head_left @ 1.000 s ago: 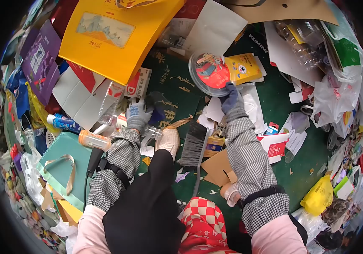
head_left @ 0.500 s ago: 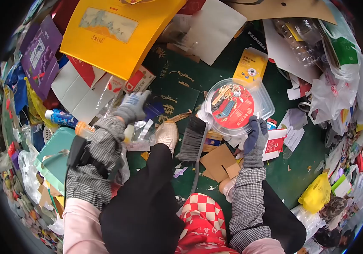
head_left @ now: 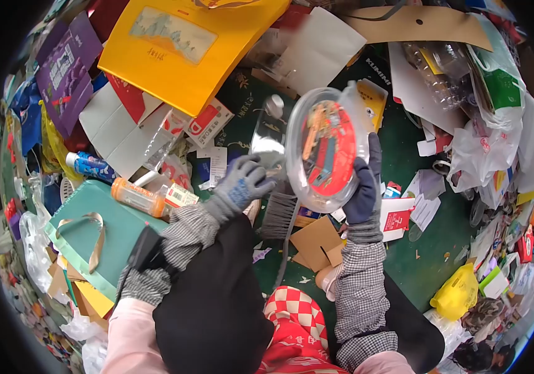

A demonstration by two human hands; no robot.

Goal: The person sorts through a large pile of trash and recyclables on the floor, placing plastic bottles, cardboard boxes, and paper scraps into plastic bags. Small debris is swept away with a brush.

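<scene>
My right hand (head_left: 365, 187), in a dark-palmed grey glove, grips a round clear plastic tub (head_left: 298, 149) with a red printed label, tilted on edge. A second clear plastic container (head_left: 357, 103) overlaps behind it. To the left, my gloved left hand (head_left: 243, 185) has its fingers apart over the pile. Just beyond its fingertips is a clear plastic piece (head_left: 268, 140) with a whitish round end. Under that hand's right side lies a grey-bristled brush (head_left: 279, 215). A white tag with a barcode (head_left: 217, 165) sits near the left wrist.
A large yellow box (head_left: 186, 68) stands at the upper left. Below it are a green folder-like bag (head_left: 101, 224), an orange-capped bottle (head_left: 137, 197) and a blue bottle (head_left: 92, 166). Brown cardboard (head_left: 317, 240) lies before me; plastic bags (head_left: 485, 149) heap at the right.
My left hand has moved right, toward the middle, and clear plastic now shows beyond it. The round tub has tipped from facing up to edgewise and shifted slightly left.
</scene>
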